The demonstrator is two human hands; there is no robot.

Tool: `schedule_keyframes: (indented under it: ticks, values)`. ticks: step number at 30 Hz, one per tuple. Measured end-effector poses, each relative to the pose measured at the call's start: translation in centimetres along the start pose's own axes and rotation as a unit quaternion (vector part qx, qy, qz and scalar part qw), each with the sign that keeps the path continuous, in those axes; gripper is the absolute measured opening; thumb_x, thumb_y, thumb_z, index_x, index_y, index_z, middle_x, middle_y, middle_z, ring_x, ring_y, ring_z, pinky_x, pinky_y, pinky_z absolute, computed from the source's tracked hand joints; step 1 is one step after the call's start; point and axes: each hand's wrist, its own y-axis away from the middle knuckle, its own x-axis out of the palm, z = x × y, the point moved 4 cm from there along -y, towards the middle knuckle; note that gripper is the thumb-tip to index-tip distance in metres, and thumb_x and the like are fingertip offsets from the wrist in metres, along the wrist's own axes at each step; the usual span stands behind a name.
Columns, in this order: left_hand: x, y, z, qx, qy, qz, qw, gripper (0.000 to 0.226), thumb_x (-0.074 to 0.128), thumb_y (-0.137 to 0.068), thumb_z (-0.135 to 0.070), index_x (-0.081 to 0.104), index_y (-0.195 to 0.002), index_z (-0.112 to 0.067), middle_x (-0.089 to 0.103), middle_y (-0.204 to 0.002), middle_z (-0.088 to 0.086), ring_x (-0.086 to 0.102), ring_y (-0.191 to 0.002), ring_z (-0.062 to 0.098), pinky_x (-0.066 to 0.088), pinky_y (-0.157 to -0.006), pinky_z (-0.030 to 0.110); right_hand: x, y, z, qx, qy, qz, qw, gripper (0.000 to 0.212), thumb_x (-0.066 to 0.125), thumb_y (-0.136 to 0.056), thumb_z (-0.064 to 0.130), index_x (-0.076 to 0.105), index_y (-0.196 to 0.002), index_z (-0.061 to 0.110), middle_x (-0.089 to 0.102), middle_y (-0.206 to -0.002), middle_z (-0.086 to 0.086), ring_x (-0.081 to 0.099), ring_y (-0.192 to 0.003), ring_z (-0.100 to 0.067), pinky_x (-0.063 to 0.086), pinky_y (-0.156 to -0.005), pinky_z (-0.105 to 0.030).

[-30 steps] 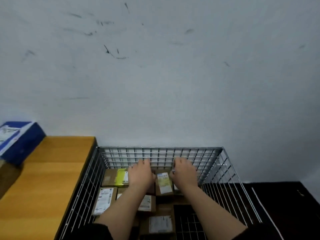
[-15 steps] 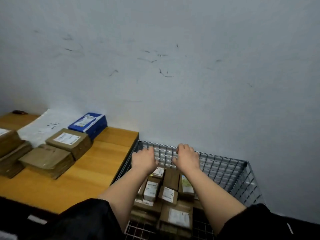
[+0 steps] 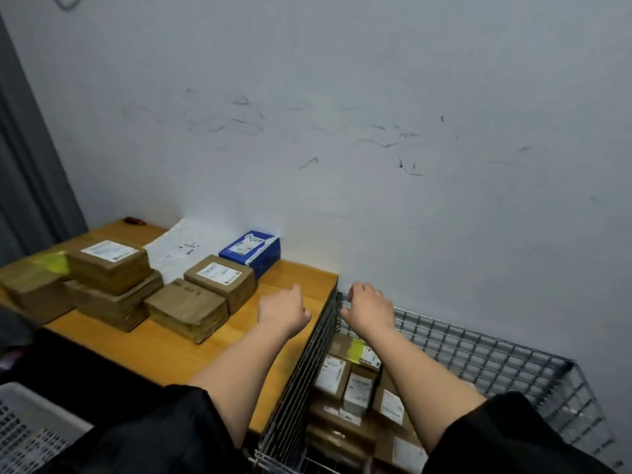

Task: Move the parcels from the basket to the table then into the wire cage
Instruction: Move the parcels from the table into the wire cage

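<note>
Leftmost, white basket (image 3: 30, 419) at seven o'clock, brown parcels (image 3: 186, 307) stacked on wooden table (image 3: 164, 347), left hand (image 3: 284, 307) loosely curled, empty, right hand (image 3: 367, 307) likewise over wire cage (image 3: 478, 350), holding labelled parcels (image 3: 355, 381) at five o'clock.

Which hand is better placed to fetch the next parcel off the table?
Left. The left hand hangs over the wooden table near the brown cardboard parcel; the right hand is over the wire cage.

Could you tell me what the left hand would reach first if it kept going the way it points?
Probably the blue box by the wall; the left hand points over bare table, though depth is uncertain.
</note>
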Motion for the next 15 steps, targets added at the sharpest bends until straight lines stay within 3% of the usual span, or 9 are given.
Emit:
schedule_keyframes:
  ticks: [7,15]
  values:
    - [-0.4,-2.8,9.8,0.001,-0.021,-0.007,1.000,0.034,0.047,-0.092,-0.038,0.048,-0.118,-0.017,0.061,-0.115,0.006,0.061,-0.103,0.025,0.048,-0.079,0.034,3.5,-2.6,10.1,0.006,-0.017,0.019,1.000,0.039,0.052,-0.090,0.033,0.049,-0.123,0.013,0.052,-0.127,-0.009,0.050,-0.120,-0.029,0.044,-0.093,-0.038]
    - [0.7,-5.7,16.4,-0.026,-0.027,0.018,0.999,0.035,0.049,-0.091,-0.038,0.049,-0.119,-0.019,0.061,-0.112,0.005,0.061,-0.099,0.023,0.048,-0.075,0.031,5.6,-5.7,14.5,0.001,-0.013,0.034,0.999,0.037,0.052,-0.090,0.032,0.050,-0.122,0.014,0.051,-0.127,-0.008,0.050,-0.119,-0.027,0.043,-0.090,-0.037]
